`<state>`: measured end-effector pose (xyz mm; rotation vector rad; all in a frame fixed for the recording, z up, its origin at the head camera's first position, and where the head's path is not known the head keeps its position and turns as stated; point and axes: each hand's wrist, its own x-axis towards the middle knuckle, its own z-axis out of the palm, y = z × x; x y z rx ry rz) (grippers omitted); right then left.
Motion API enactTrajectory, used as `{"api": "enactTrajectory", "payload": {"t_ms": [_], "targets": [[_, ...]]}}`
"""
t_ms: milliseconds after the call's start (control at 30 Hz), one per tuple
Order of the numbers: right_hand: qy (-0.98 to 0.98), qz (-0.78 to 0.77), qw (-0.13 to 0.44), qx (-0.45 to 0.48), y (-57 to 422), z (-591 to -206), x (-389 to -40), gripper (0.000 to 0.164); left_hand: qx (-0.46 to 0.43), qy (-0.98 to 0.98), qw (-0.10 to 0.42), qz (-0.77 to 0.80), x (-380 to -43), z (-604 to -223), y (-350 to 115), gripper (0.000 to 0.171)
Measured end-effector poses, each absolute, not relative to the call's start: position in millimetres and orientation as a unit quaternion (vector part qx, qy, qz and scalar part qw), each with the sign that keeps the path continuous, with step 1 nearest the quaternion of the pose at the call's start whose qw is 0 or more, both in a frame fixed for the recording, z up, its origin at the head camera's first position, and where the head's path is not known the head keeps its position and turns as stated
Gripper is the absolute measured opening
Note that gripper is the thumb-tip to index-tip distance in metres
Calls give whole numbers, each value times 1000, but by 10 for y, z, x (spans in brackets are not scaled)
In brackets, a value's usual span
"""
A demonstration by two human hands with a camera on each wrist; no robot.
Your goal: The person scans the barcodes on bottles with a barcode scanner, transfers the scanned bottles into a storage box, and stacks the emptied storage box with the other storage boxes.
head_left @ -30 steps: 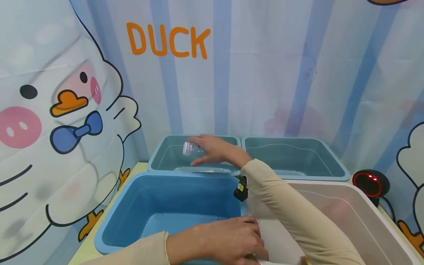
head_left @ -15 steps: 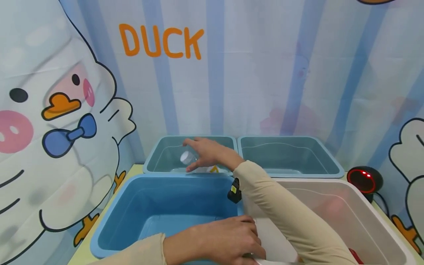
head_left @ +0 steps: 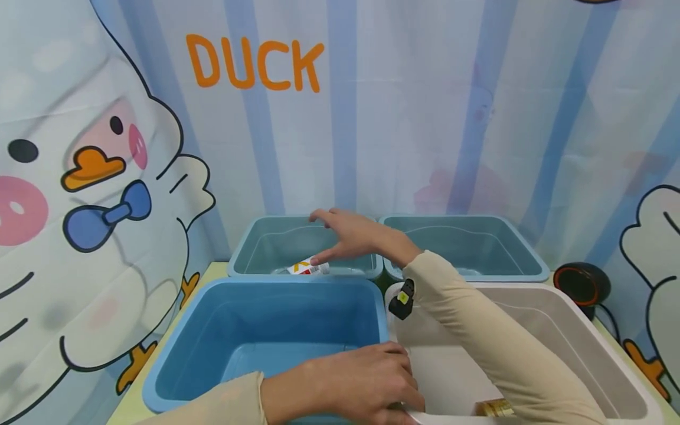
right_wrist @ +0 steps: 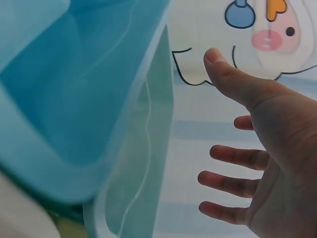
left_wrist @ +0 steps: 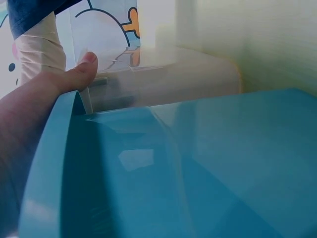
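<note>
My right hand (head_left: 353, 234) hovers over the back left teal bin (head_left: 239, 254), thumb and fingers spread with nothing between them. In the right wrist view, the same right hand (right_wrist: 267, 158) shows its palm and separated fingers. Below it, a clear plastic bottle with a white, yellow and red label (head_left: 308, 267) lies inside that bin, partly hidden by the near rim. My left hand (head_left: 356, 381) grips the front rim of the pale beige bin (head_left: 446, 419), beside the blue bin (head_left: 212, 289). From the left wrist, its thumb (left_wrist: 81, 74) shows past the blue rim; the other fingers are hidden.
Another teal bin (head_left: 467, 219) stands at the back right. A gold-coloured item (head_left: 494, 407) lies in the beige bin, partly covered by my right sleeve. A black round device (head_left: 581, 286) with a cable stands at the right. A duck-printed curtain (head_left: 404, 118) hangs behind.
My right hand has let go of the clear bottle, which has dropped into the back left bin, and has drawn up and to the right. The left hand keeps its place.
</note>
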<state>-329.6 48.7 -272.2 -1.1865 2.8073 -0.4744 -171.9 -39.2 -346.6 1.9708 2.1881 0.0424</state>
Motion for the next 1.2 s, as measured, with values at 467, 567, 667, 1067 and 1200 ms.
{"api": "enactTrajectory", "payload": {"t_ms": [467,567,667,1067,1200], "targets": [[904,-172,-3,-392,1220,-2573,-2923,85,658,744,113,22,-1719,-3471,-373,32],[906,-166,-4,-390,1399,-2585,-2801,85,661,744,102,11,-1705,-3469,-375,31],[908,-158,-1,-388,1584,-2613,-2692,86,665,741,89,3,-1691,-3465,-382,29],[918,-163,58,-358,2158,-2829,-2353,85,662,744,90,6,-1684,-3460,-393,30],[913,-177,102,-354,2292,-2920,-2258,85,662,745,88,3,-1680,-3461,-389,31]]}}
